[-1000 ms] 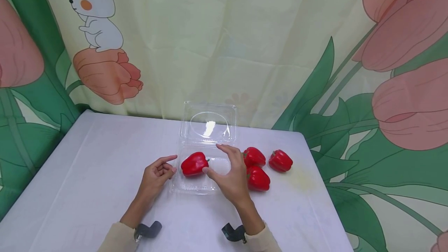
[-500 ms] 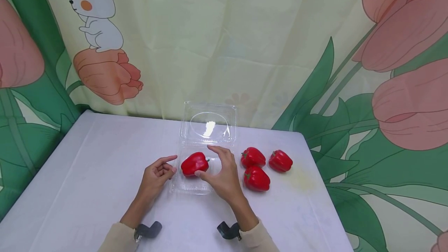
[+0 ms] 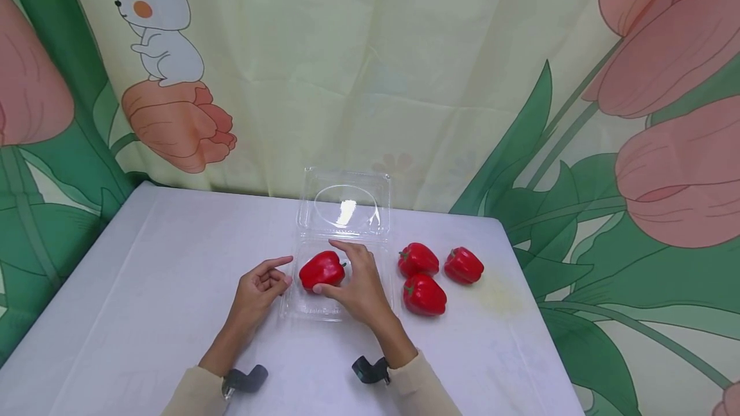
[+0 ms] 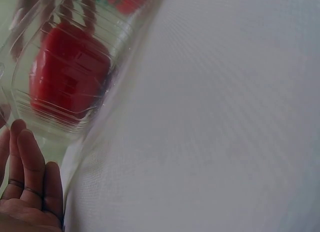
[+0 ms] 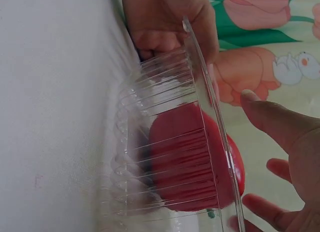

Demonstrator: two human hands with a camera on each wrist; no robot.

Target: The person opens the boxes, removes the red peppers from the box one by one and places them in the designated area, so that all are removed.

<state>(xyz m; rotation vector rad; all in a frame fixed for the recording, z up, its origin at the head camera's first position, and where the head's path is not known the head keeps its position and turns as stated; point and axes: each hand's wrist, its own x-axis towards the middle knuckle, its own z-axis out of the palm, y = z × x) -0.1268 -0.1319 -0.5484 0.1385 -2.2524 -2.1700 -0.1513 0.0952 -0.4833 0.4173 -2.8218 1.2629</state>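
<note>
A clear plastic clamshell container [image 3: 312,314] lies with its lid [image 3: 347,175] raised at the back. One red bell pepper [image 3: 320,269] rests on its side in the base; the left wrist view shows this red bell pepper [image 4: 67,72] through the ribbed wall. My left hand [image 3: 259,287] pinches the container's left rim between thumb and fingers. My right hand [image 3: 364,287] spreads over the base, its thumb before the pepper and its fingers behind. In the right wrist view, the right hand [image 5: 290,157] appears apart from the pepper.
Three more red bell peppers lie right of the container: a rear pepper [image 3: 419,259], a nearer pepper [image 3: 424,294] and a right-hand pepper [image 3: 464,266]. They sit on a white-covered table [image 3: 173,262]. A printed curtain [image 3: 428,82] hangs behind the table.
My right hand has moved left, from the container's right side to around the pepper inside. The left hand, the container and the peppers have stayed in place.
</note>
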